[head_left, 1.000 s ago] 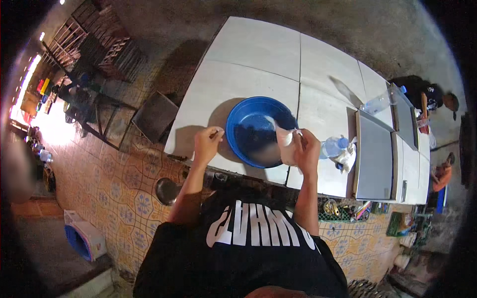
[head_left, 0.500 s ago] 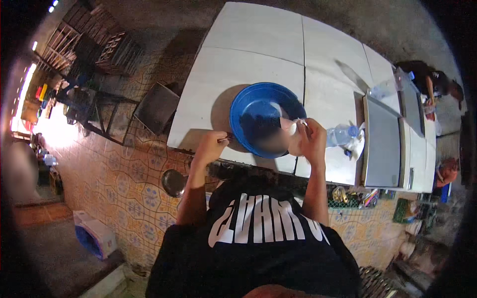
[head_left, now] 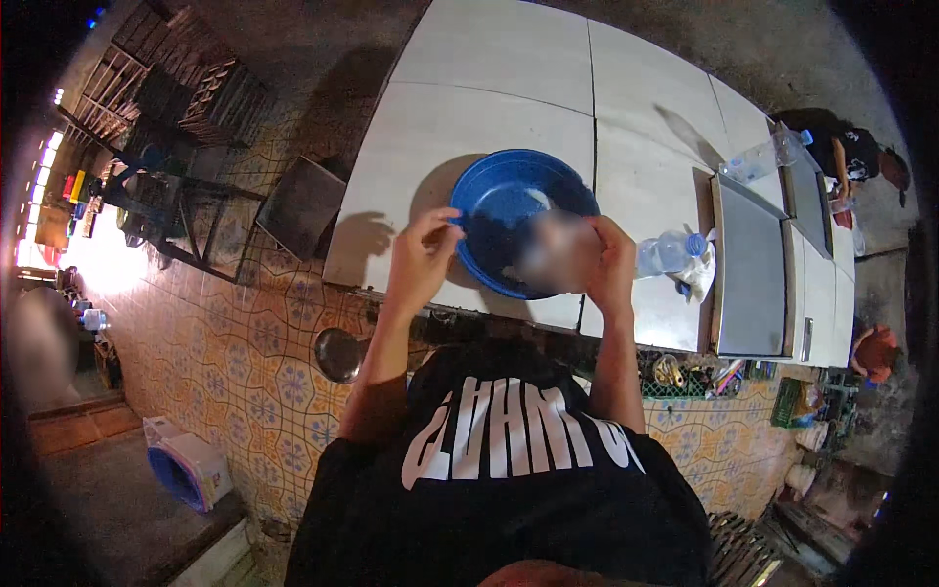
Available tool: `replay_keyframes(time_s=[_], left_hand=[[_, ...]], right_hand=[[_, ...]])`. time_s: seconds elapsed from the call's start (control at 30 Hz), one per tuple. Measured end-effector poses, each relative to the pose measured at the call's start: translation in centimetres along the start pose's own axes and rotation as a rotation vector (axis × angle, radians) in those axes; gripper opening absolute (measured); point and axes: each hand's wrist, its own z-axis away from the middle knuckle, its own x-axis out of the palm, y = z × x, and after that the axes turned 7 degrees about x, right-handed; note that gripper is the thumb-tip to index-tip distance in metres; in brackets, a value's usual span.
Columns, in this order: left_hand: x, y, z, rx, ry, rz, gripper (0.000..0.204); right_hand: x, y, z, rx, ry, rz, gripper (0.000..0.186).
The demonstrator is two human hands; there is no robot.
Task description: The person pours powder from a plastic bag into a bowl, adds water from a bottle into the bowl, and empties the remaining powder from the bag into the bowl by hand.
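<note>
A blue plastic basin (head_left: 499, 170) sits on the white tiled tabletop. My left hand (head_left: 423, 256) is at its left rim, fingers curved and slightly apart, with nothing clearly held. My right hand (head_left: 608, 262) is closed on a pale, blurred item (head_left: 554, 256) over the basin's right half; its shape is unclear. Just right of that hand a water bottle (head_left: 663, 254) lies beside a crumpled white bag (head_left: 698, 279).
Grey metal trays (head_left: 748, 274) and more bottles (head_left: 748, 159) occupy the table's right part. Two people (head_left: 856, 157) (head_left: 875, 354) are at the far right. A metal chair-like frame (head_left: 298, 205) stands left; a round pan (head_left: 340, 352) is below the front edge.
My left hand has risen toward the basin rim and its fingers have spread. My right hand and the pale item have moved slightly up. The view has shifted, so the table sits higher.
</note>
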Motion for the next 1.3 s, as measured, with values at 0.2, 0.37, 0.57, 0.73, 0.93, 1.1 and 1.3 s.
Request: replay_keyframes(time_s=[0.2,0.37,0.57,0.73,0.93,1.1,1.3], left_hand=[[4.9,3.5,-0.8,-0.421,-0.333,0.558,0.064],[5.5,3.4,-2.7,-0.581,-0.399,0.833,0.059],[7.1,1.4,-3.8,-0.630,-0.257,0.723,0.040],[6.6,-1.3,-4.6,-0.516,-0.342,0.873,0.029],[6.4,-2.0,-5.5,-0.247,-0.523,0.837,0.030],[7.3,-1.1,-4.6,-0.063,-0.552,0.625,0.035],[3.7,-2.4,-4.1,0.379,-0.181,-0.193,0.040]], right_hand=[[1.0,-4.4,-0.3,-0.187,-0.085,0.216,0.019],[1.2,-5.4,-0.2,-0.260,-0.110,0.285,0.028],[2.4,-5.7,-0.2,-0.220,-0.123,0.339,0.035],[1.7,-1.4,1.3,-0.109,-0.080,0.079,0.060],[2.3,-1.4,4.1,0.523,-0.055,-0.678,0.053],[2.0,-0.7,4.1,0.626,-0.090,-0.915,0.042],[2.0,-1.2,4.2,0.606,0.077,-0.940,0.038]])
